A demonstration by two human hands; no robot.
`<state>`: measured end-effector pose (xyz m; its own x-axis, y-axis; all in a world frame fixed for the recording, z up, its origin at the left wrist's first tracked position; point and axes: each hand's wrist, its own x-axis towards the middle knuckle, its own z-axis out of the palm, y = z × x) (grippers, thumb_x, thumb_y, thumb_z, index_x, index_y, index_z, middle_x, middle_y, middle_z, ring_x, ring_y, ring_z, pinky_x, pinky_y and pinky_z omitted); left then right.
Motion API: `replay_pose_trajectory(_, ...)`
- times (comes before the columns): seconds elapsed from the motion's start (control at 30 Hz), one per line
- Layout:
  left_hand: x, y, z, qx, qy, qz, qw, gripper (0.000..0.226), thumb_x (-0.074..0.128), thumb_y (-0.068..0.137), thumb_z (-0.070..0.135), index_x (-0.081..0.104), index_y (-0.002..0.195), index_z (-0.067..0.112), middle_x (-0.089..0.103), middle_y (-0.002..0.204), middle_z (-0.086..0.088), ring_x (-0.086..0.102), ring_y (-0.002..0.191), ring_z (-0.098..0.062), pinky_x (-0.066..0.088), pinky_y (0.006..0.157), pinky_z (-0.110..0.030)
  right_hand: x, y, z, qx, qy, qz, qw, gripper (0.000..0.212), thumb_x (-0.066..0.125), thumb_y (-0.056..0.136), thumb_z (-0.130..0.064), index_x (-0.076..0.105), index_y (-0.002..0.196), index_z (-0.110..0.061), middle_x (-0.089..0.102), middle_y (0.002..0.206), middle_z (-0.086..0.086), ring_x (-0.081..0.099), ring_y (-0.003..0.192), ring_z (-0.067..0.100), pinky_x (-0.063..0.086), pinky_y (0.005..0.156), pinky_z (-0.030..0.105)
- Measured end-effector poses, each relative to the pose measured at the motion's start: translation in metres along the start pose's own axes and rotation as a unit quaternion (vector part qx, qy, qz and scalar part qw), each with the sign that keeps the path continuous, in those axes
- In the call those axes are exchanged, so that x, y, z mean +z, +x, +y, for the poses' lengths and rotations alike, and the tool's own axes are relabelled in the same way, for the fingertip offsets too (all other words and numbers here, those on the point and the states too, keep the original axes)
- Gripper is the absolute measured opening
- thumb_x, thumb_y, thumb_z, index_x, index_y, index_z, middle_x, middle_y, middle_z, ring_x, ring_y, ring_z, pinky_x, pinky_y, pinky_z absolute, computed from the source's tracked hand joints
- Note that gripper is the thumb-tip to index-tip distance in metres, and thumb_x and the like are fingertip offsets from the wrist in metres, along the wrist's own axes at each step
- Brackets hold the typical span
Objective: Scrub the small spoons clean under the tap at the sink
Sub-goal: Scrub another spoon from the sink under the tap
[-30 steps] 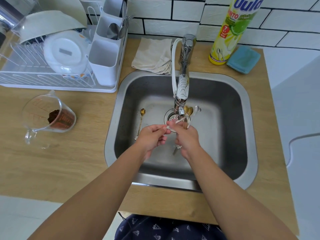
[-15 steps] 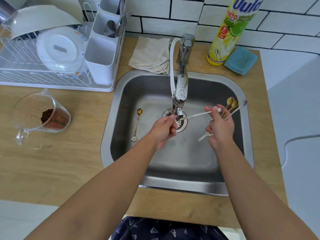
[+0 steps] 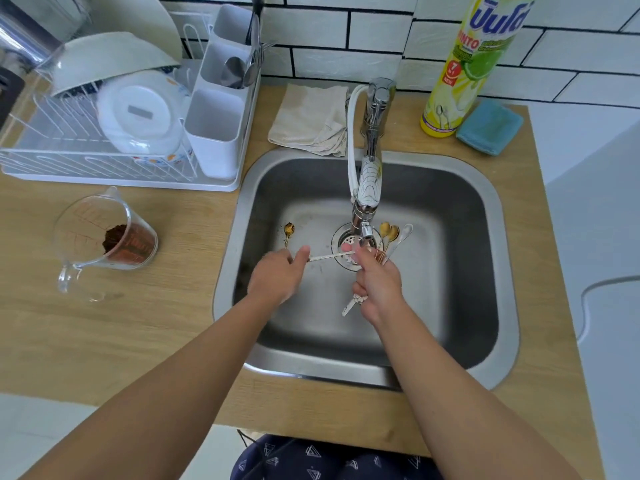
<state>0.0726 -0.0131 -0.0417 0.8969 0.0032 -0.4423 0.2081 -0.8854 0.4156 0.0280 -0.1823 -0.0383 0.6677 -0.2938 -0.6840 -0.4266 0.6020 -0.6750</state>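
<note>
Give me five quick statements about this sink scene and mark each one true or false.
1. The right hand grips a bunch of spoons. True.
2. The left hand is empty. False: it pinches one end of a thin silver spoon.
3. A gold spoon lies on the sink floor, left of the drain. True.
4. The measuring cup stands inside the sink. False: it is on the counter, left of the sink.
5. The blue cloth lies beside the yellow bottle. True.
</note>
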Motion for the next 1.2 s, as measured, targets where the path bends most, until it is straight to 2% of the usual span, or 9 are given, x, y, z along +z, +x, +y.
replay_pose_trajectory(0.17, -0.001, -0.006, -0.008, 0.011, 0.057, -0.021, 0.998, 0.045, 0.019, 0.106, 0.034, 0.050, 0.122, 0.007, 0.064, 0.103, -0.019, 0.062, 0.093, -0.033, 0.052, 0.084, -0.044, 0.004, 0.003, 0.002, 0.031, 0.068, -0.061, 0.995, 0.017, 0.051, 0.107, -0.026, 0.062, 0.099, -0.017, 0.081, 0.100, 0.005, 0.020, 0.032, 0.004, 0.023, 0.032, 0.016)
replay_pose_trajectory(0.3, -0.002, -0.011, -0.003, -0.060, 0.009, -0.090, 0.994, 0.054, 0.017, 0.105, 0.038, 0.055, 0.118, 0.002, 0.061, 0.125, -0.025, 0.057, 0.113, -0.039, 0.042, 0.090, -0.041, -0.007, 0.005, -0.001, 0.009, 0.068, -0.145, 0.987, 0.012, 0.056, 0.106, -0.026, 0.066, 0.110, -0.020, 0.078, 0.110, 0.004, 0.023, 0.036, 0.003, 0.027, 0.034, 0.017)
replay_pose_trajectory(0.47, -0.004, -0.028, 0.006, -0.116, -0.083, -0.224, 0.964, 0.106, 0.010, 0.081, 0.087, 0.044, 0.146, 0.011, 0.044, 0.151, -0.016, 0.042, 0.137, -0.035, 0.031, 0.114, -0.049, -0.003, 0.012, -0.005, -0.077, -0.063, 0.024, 0.995, 0.023, 0.077, 0.091, -0.022, 0.068, 0.070, -0.023, 0.064, 0.060, -0.011, 0.035, 0.041, 0.006, 0.032, 0.043, 0.020)
replay_pose_trajectory(0.57, -0.005, -0.035, 0.004, -0.076, -0.084, -0.281, 0.953, 0.085, 0.014, 0.090, 0.078, 0.033, 0.151, 0.021, 0.040, 0.154, -0.010, 0.038, 0.140, -0.032, 0.030, 0.113, -0.047, -0.002, 0.018, -0.004, -0.145, -0.158, 0.062, 0.975, 0.018, 0.075, 0.091, -0.022, 0.074, 0.074, -0.021, 0.070, 0.065, -0.015, 0.058, 0.054, -0.005, 0.045, 0.060, 0.013)
replay_pose_trajectory(0.67, -0.010, -0.037, 0.001, -0.031, -0.092, -0.300, 0.949, 0.051, 0.020, 0.103, 0.055, 0.046, 0.128, 0.019, 0.054, 0.123, -0.015, 0.056, 0.109, -0.028, 0.044, 0.086, -0.037, -0.006, 0.018, -0.001, -0.104, -0.174, -0.009, 0.979, 0.006, 0.074, 0.094, -0.023, 0.078, 0.096, -0.019, 0.069, 0.071, -0.014, 0.045, 0.045, 0.001, 0.038, 0.049, 0.016)
replay_pose_trajectory(0.77, -0.012, -0.039, 0.006, -0.040, -0.219, -0.305, 0.926, 0.027, 0.028, 0.106, 0.031, 0.051, 0.107, 0.017, 0.041, 0.083, -0.007, 0.032, 0.060, -0.013, 0.027, 0.052, -0.027, -0.013, 0.016, -0.001, -0.025, -0.114, -0.068, 0.991, 0.032, 0.075, 0.093, -0.032, 0.071, 0.119, -0.014, 0.075, 0.086, -0.009, 0.028, 0.046, 0.005, 0.029, 0.041, 0.017)
replay_pose_trajectory(0.87, -0.007, -0.044, 0.022, -0.015, -0.356, -0.305, 0.883, 0.030, 0.032, 0.104, 0.012, 0.057, 0.118, 0.009, 0.044, 0.076, -0.002, 0.033, 0.053, -0.010, 0.028, 0.049, -0.023, -0.018, 0.012, -0.001, 0.019, 0.000, -0.118, 0.993, 0.032, 0.072, 0.095, -0.033, 0.070, 0.115, -0.008, 0.073, 0.097, 0.003, 0.029, 0.051, 0.004, 0.028, 0.040, 0.016)
replay_pose_trajectory(1.0, 0.004, -0.052, 0.047, 0.041, -0.360, -0.243, 0.900, 0.019, 0.040, 0.105, 0.010, 0.058, 0.112, 0.006, 0.062, 0.082, -0.005, 0.046, 0.055, -0.011, 0.043, 0.052, -0.023, -0.020, 0.011, -0.006, 0.035, 0.013, -0.140, 0.989, 0.052, 0.056, 0.102, -0.041, 0.065, 0.126, 0.004, 0.056, 0.067, -0.001, 0.030, 0.041, 0.007, 0.029, 0.038, 0.020)
replay_pose_trajectory(1.2, 0.018, -0.051, 0.057, 0.031, -0.350, -0.222, 0.909, 0.012, 0.050, 0.103, 0.021, 0.047, 0.098, 0.010, 0.073, 0.084, -0.012, 0.057, 0.052, -0.016, 0.050, 0.051, -0.029, -0.022, 0.008, -0.020, -0.005, -0.061, -0.081, 0.995, 0.045, 0.051, 0.104, -0.049, 0.071, 0.077, -0.019, 0.074, 0.095, 0.000, 0.048, 0.055, 0.011, 0.041, 0.052, 0.026)
